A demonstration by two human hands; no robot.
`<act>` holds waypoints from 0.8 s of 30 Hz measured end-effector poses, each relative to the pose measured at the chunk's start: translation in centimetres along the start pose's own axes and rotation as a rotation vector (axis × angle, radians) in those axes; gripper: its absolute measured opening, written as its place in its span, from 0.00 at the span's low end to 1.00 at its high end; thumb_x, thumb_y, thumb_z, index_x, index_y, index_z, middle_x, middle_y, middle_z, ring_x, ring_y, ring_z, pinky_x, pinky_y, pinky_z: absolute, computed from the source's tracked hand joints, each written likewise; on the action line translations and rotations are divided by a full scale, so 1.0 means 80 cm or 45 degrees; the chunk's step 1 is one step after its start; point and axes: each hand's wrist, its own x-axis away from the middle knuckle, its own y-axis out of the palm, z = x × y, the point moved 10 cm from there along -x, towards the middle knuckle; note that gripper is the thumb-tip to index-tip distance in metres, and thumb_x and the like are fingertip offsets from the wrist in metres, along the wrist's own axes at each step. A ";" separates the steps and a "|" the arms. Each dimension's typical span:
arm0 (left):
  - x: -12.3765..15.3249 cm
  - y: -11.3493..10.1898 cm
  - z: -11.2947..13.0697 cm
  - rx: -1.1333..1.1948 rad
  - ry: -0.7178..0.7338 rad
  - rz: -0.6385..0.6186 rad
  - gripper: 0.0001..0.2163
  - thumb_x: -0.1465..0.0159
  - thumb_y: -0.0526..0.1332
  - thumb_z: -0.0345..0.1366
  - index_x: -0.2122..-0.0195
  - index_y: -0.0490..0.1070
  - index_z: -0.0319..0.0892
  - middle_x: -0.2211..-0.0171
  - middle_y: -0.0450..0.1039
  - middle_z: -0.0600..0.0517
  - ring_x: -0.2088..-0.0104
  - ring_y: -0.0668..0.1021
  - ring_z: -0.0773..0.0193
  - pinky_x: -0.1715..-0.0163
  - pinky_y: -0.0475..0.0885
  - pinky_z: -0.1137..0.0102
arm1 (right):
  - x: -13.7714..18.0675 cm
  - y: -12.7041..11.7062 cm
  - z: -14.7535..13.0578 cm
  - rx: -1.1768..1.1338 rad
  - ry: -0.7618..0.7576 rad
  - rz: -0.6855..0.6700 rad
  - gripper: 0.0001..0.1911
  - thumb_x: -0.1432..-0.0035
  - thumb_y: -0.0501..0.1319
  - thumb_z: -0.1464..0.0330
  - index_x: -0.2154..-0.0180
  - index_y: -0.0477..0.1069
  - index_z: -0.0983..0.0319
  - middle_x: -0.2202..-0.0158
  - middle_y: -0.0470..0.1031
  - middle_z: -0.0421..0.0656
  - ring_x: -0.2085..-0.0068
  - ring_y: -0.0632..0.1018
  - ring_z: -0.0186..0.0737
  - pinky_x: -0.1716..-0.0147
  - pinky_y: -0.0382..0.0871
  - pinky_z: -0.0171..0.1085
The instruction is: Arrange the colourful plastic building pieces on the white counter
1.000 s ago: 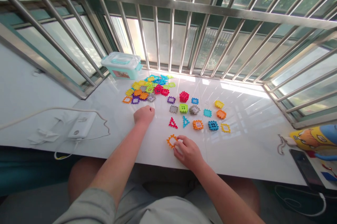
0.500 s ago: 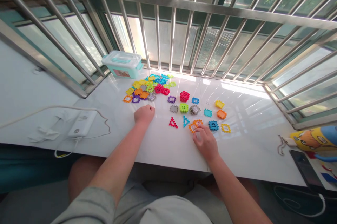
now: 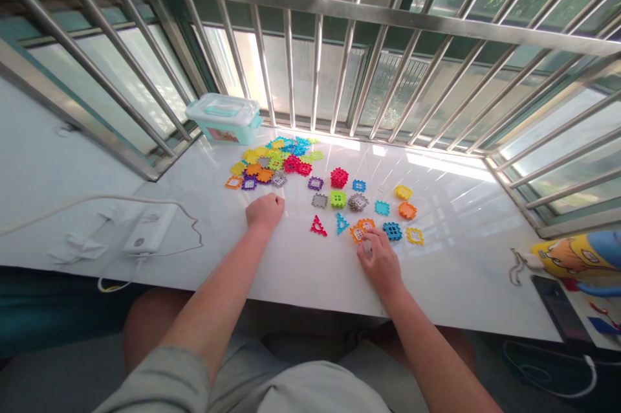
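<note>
My left hand (image 3: 264,210) rests on the table as a closed fist, with nothing showing in it. It lies just in front of a pile of colourful interlocking plastic tiles (image 3: 264,174). On the right, my right hand (image 3: 379,256) has its bent fingertips on an orange window-patterned tile (image 3: 358,234), one of two orange tiles lying close together. Part of that tile is hidden by the fingers. A blue triangular tile (image 3: 341,224) lies left of this hand, and a red triangular tile (image 3: 318,225) further left. Right of the fingers are a dark blue tile (image 3: 392,231) and a yellow one (image 3: 414,236).
Behind my right hand stand a red cube (image 3: 339,177), a green tile stack (image 3: 338,199) and a grey piece (image 3: 358,202). A lidded box (image 3: 226,120) sits back left. A white power strip (image 3: 150,229) lies left; a phone (image 3: 557,309) and yellow bottle (image 3: 572,254) are right.
My right hand and the orange tile under its fingertips have shifted slightly to the right. My left fist has kept its place.
</note>
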 end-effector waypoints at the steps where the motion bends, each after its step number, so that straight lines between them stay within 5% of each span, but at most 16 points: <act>1: 0.000 0.000 0.000 0.002 -0.001 0.001 0.21 0.30 0.47 0.42 0.55 0.81 0.44 0.60 0.82 0.40 0.59 0.82 0.47 0.63 0.72 0.62 | 0.000 0.001 0.001 0.006 0.009 -0.003 0.09 0.33 0.59 0.66 0.52 0.70 0.57 0.45 0.72 0.49 0.47 0.77 0.46 0.52 0.76 0.44; 24: 0.002 -0.002 -0.001 0.014 -0.023 -0.026 0.22 0.30 0.47 0.42 0.54 0.81 0.45 0.60 0.82 0.39 0.58 0.82 0.48 0.61 0.72 0.62 | 0.003 0.008 0.009 0.044 0.074 -0.051 0.10 0.32 0.59 0.63 0.51 0.71 0.57 0.43 0.70 0.49 0.54 0.78 0.44 0.59 0.76 0.41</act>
